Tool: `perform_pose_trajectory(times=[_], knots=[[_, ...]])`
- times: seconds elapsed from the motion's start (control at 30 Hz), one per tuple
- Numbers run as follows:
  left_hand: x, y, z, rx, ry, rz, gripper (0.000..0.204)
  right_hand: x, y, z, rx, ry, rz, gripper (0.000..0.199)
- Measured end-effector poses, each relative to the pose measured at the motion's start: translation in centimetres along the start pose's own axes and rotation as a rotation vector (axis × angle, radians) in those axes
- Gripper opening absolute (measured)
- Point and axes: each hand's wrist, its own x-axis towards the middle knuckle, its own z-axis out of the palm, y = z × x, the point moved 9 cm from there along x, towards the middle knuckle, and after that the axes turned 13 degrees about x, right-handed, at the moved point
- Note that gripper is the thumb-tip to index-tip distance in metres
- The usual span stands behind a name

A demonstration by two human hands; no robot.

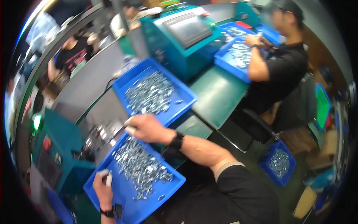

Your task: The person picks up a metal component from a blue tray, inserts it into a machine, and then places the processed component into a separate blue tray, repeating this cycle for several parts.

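My left hand (103, 189) is over the left side of the near blue tray (128, 209), its light-capped fingertips pinched together. Whatever is between them is too small to name. A heap of small shiny metal parts (140, 168) lies in that tray, beside the hand. My right hand (148, 128) reaches across between the near tray and the far blue tray (181, 95). Its fingers are curled closed, also with light caps on the tips, and point left toward a blurred metal fixture (104, 134). I cannot make out what they hold. More metal parts (149, 93) fill the far tray.
Teal machines stand at the left (72, 168) and behind the far tray (179, 37). On the right, a seated co-worker (287, 63) handles parts over another blue tray (233, 71). A blue bin (265, 164) of parts sits on the floor. Other people are beyond the partition (89, 71).
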Motion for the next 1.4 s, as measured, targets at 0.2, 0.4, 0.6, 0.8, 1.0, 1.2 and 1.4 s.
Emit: perform_pose_trajectory(times=[0.2, 0.4, 0.6, 0.8, 1.0, 1.2, 1.4], knots=[[4.9, 5.4, 1.6, -0.064, 0.022, 0.1, 0.017, -0.2, 0.6, -3.7, 0.014, 0.006, 0.03, 0.024], [5.5, 5.2, 1.0, -0.113, 0.026, 0.056, 0.021, 0.1, 0.5, -1.8, 0.085, 0.011, 0.075, 0.022], [8.0, 7.0, 1.5, -0.085, 0.043, 0.15, 0.021, 0.0, 0.0, -1.9, 0.035, 0.001, 0.059, 0.023], [9.5, 9.6, 1.5, 0.003, 0.055, 0.241, 0.02, -0.1, -0.5, -2.0, -0.015, -0.013, -0.007, 0.025], [9.3, 10.2, 1.6, -0.116, 0.044, 0.216, 0.021, -0.1, -0.4, -2.2, 0.015, -0.01, 0.013, 0.023], [9.2, 8.3, 3.1, -0.584, -0.102, 0.094, 0.027, -0.1, -0.4, -2.2, 0.033, -0.006, 0.013, 0.023], [9.5, 7.9, 2.3, -0.432, -0.063, 0.039, 0.028, -0.2, -0.4, -2.2, 0.028, -0.01, 0.036, 0.02]])
